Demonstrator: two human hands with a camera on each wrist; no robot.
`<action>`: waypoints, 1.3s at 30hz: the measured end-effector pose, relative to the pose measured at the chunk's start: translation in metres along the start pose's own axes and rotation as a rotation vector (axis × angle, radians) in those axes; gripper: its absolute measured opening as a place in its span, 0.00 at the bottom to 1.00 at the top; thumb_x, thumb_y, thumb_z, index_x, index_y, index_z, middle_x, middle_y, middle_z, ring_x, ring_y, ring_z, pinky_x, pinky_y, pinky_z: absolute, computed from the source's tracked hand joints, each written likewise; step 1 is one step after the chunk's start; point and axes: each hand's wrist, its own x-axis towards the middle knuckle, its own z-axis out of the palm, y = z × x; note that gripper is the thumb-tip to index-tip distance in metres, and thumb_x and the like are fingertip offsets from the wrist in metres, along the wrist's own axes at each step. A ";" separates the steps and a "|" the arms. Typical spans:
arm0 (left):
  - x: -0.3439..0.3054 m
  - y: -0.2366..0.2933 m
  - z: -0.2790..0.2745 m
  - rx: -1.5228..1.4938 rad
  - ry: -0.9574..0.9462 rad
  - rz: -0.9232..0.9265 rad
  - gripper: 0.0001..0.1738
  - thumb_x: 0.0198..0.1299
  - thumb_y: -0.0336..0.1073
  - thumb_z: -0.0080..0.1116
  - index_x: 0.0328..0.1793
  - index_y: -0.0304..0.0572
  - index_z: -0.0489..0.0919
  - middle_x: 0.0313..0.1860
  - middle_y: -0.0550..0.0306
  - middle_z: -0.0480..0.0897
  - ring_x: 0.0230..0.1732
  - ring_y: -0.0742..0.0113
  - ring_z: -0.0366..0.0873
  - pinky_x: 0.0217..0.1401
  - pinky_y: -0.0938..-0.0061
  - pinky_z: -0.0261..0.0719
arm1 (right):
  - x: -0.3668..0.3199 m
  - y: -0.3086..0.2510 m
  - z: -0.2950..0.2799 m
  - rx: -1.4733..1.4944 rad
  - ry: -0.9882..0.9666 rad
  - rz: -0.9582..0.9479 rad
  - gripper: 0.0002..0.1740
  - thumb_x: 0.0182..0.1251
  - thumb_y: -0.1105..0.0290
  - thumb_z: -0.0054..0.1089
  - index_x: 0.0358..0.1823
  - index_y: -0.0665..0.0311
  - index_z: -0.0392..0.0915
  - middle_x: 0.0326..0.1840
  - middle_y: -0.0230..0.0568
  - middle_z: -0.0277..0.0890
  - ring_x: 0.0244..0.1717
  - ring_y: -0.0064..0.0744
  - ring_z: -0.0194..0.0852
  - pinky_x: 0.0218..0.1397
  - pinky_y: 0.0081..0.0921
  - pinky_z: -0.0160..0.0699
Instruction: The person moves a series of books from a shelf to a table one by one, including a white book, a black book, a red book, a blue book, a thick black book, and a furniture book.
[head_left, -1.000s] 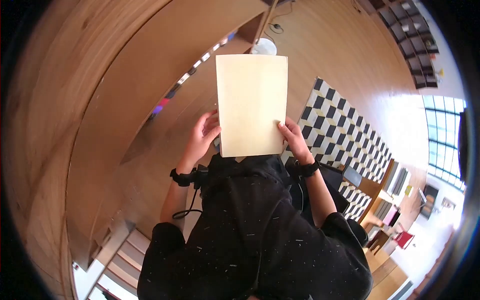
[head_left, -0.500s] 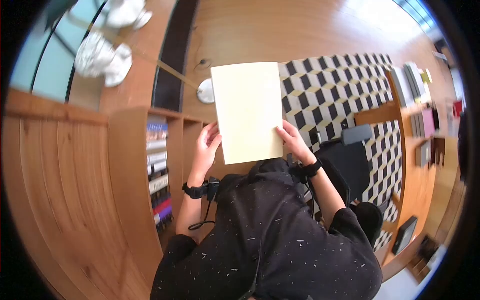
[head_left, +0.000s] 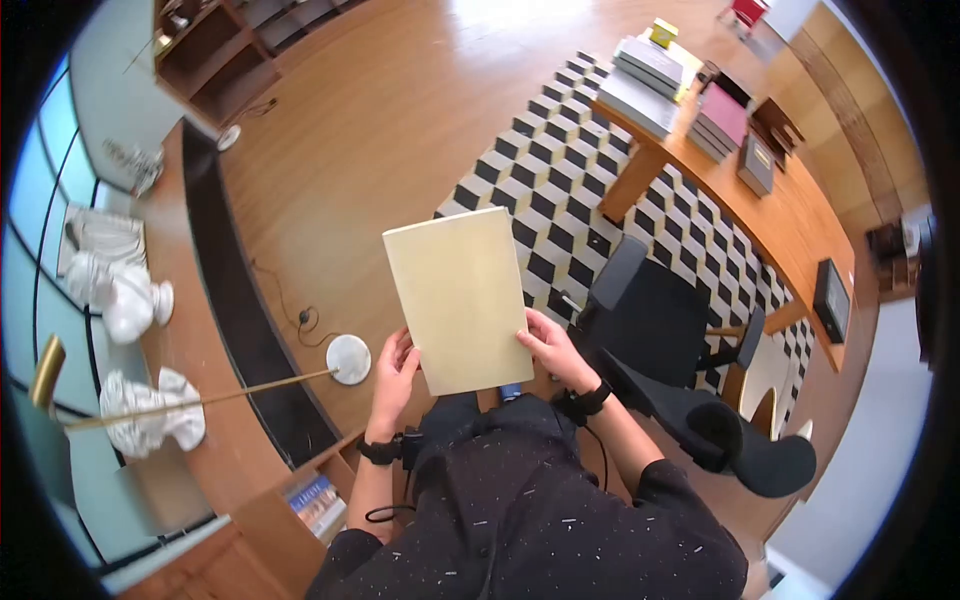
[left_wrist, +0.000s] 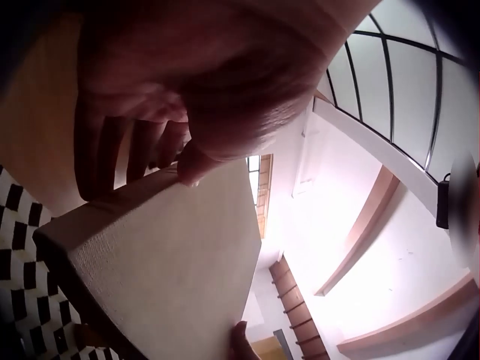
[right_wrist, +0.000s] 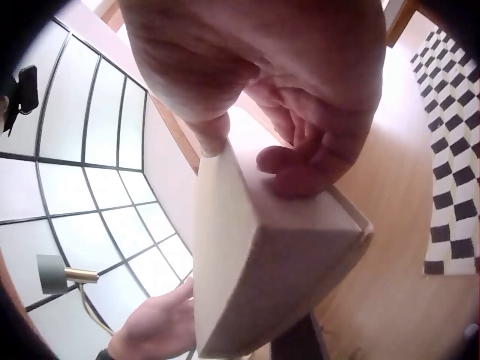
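Note:
A thick, plain cream book-like block is held up in front of the body, its broad blank face toward the head camera. My left hand grips its left edge near the lower corner, thumb at the face and fingers along the side. On the opposite edge my right hand pinches it, with the thumb on the face and the fingers behind. The right wrist view shows the block's deep, blank side and a thin lip along its back edge.
A black office chair stands at right on a patterned rug. Beyond it, a wooden desk bears book stacks. At left are white busts, a floor lamp with a round white base, and a low shelf holding a book.
The person has turned rightward, bringing the desk, chair and busts further into view. The block is lower in the head view and slightly tilted, still between both hands.

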 end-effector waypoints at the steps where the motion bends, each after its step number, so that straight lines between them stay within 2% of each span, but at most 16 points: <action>1: 0.015 0.006 0.001 -0.034 -0.036 -0.012 0.25 0.62 0.30 0.49 0.64 0.32 0.60 0.56 0.49 0.72 0.53 0.67 0.72 0.51 0.75 0.72 | 0.004 -0.009 -0.004 -0.058 0.020 0.018 0.25 0.66 0.64 0.52 0.60 0.67 0.62 0.43 0.32 0.73 0.38 0.16 0.70 0.33 0.14 0.69; 4: 0.062 0.020 -0.003 -0.029 -0.178 0.012 0.25 0.61 0.30 0.49 0.64 0.33 0.60 0.56 0.48 0.72 0.53 0.66 0.71 0.52 0.75 0.72 | 0.020 -0.017 -0.005 -0.102 0.105 -0.021 0.24 0.66 0.65 0.52 0.60 0.68 0.62 0.44 0.32 0.73 0.38 0.16 0.70 0.35 0.15 0.70; 6: 0.097 0.031 -0.007 -0.013 -0.247 0.032 0.25 0.61 0.30 0.49 0.64 0.34 0.60 0.57 0.47 0.71 0.54 0.66 0.71 0.53 0.74 0.72 | 0.036 -0.025 -0.002 -0.107 0.199 -0.176 0.24 0.66 0.66 0.52 0.60 0.68 0.62 0.43 0.31 0.73 0.37 0.15 0.69 0.36 0.15 0.70; 7: 0.110 0.034 -0.007 -0.009 -0.287 0.045 0.25 0.61 0.30 0.50 0.65 0.34 0.60 0.57 0.47 0.71 0.54 0.66 0.71 0.53 0.74 0.72 | 0.040 -0.032 0.004 -0.033 0.236 -0.155 0.24 0.66 0.66 0.51 0.61 0.69 0.61 0.41 0.30 0.72 0.34 0.14 0.67 0.36 0.14 0.69; 10: 0.144 0.039 -0.005 -0.021 -0.386 0.043 0.26 0.60 0.29 0.51 0.64 0.35 0.61 0.57 0.49 0.72 0.54 0.67 0.72 0.54 0.74 0.71 | 0.041 -0.047 0.001 -0.220 0.286 0.022 0.26 0.66 0.65 0.52 0.63 0.66 0.60 0.36 0.28 0.71 0.26 0.11 0.62 0.27 0.12 0.64; 13: 0.173 0.049 0.005 0.060 -0.461 0.066 0.24 0.60 0.29 0.51 0.63 0.37 0.64 0.55 0.49 0.74 0.53 0.67 0.73 0.55 0.75 0.70 | 0.050 -0.042 -0.001 -0.189 0.395 -0.075 0.26 0.66 0.65 0.51 0.64 0.64 0.59 0.33 0.26 0.72 0.24 0.10 0.61 0.24 0.12 0.61; 18: 0.221 0.051 0.040 0.118 -0.546 0.027 0.25 0.59 0.29 0.51 0.64 0.38 0.64 0.57 0.48 0.73 0.53 0.67 0.73 0.55 0.75 0.70 | 0.066 -0.048 -0.032 -0.089 0.481 0.015 0.26 0.67 0.65 0.50 0.64 0.65 0.59 0.38 0.29 0.73 0.28 0.11 0.62 0.26 0.11 0.61; 20: 0.239 0.061 0.057 0.142 -0.556 0.015 0.26 0.59 0.30 0.52 0.64 0.38 0.63 0.57 0.47 0.73 0.53 0.66 0.73 0.55 0.74 0.70 | 0.081 -0.052 -0.051 -0.092 0.483 -0.029 0.26 0.67 0.65 0.49 0.64 0.67 0.58 0.47 0.34 0.72 0.37 0.16 0.67 0.34 0.13 0.67; 21: 0.250 0.063 0.061 0.151 -0.556 0.021 0.26 0.59 0.30 0.52 0.64 0.38 0.63 0.57 0.47 0.73 0.53 0.66 0.73 0.55 0.74 0.70 | 0.090 -0.054 -0.058 -0.086 0.481 -0.037 0.26 0.67 0.65 0.49 0.64 0.67 0.58 0.47 0.34 0.72 0.37 0.16 0.67 0.34 0.13 0.67; 24: 0.285 0.074 0.085 0.178 -0.565 0.038 0.26 0.59 0.30 0.51 0.65 0.38 0.63 0.57 0.47 0.72 0.53 0.66 0.73 0.55 0.73 0.70 | 0.122 -0.070 -0.090 -0.070 0.448 -0.064 0.27 0.67 0.64 0.48 0.63 0.70 0.58 0.53 0.37 0.70 0.49 0.22 0.67 0.52 0.19 0.66; 26: 0.306 0.083 0.100 0.171 -0.504 0.056 0.26 0.60 0.30 0.51 0.65 0.38 0.62 0.57 0.47 0.73 0.53 0.66 0.73 0.55 0.73 0.71 | 0.146 -0.082 -0.108 -0.067 0.466 -0.126 0.27 0.67 0.63 0.48 0.63 0.69 0.58 0.52 0.36 0.71 0.47 0.21 0.68 0.50 0.19 0.68; 28: 0.328 0.093 0.114 0.224 -0.500 0.091 0.26 0.60 0.30 0.50 0.65 0.36 0.62 0.57 0.46 0.72 0.53 0.66 0.73 0.55 0.74 0.70 | 0.162 -0.088 -0.130 -0.100 0.465 -0.081 0.27 0.67 0.62 0.49 0.63 0.68 0.59 0.50 0.35 0.72 0.46 0.22 0.70 0.48 0.20 0.70; 29: 0.339 0.097 0.124 0.216 -0.513 0.105 0.26 0.60 0.30 0.50 0.65 0.35 0.62 0.57 0.46 0.73 0.53 0.66 0.73 0.56 0.74 0.70 | 0.170 -0.091 -0.142 -0.124 0.466 -0.091 0.26 0.67 0.62 0.49 0.63 0.67 0.60 0.47 0.36 0.73 0.43 0.21 0.71 0.43 0.20 0.71; 33: 0.366 0.115 0.161 0.184 -0.526 0.090 0.26 0.61 0.30 0.50 0.65 0.33 0.61 0.55 0.46 0.74 0.53 0.66 0.73 0.56 0.74 0.70 | 0.182 -0.125 -0.167 -0.064 0.503 -0.078 0.25 0.66 0.62 0.50 0.61 0.68 0.61 0.45 0.38 0.74 0.36 0.17 0.71 0.35 0.15 0.70; 36: 0.381 0.121 0.188 0.177 -0.569 0.090 0.26 0.61 0.31 0.50 0.65 0.35 0.62 0.55 0.47 0.74 0.53 0.66 0.73 0.55 0.74 0.70 | 0.187 -0.114 -0.188 -0.074 0.579 -0.181 0.25 0.66 0.63 0.50 0.61 0.67 0.61 0.45 0.36 0.73 0.34 0.17 0.71 0.33 0.15 0.71; 39: 0.403 0.116 0.209 0.300 -0.642 0.109 0.26 0.61 0.33 0.51 0.65 0.37 0.62 0.56 0.47 0.74 0.54 0.66 0.73 0.55 0.74 0.70 | 0.185 -0.112 -0.204 0.013 0.622 -0.138 0.26 0.64 0.65 0.53 0.61 0.68 0.60 0.44 0.36 0.73 0.33 0.16 0.71 0.29 0.14 0.71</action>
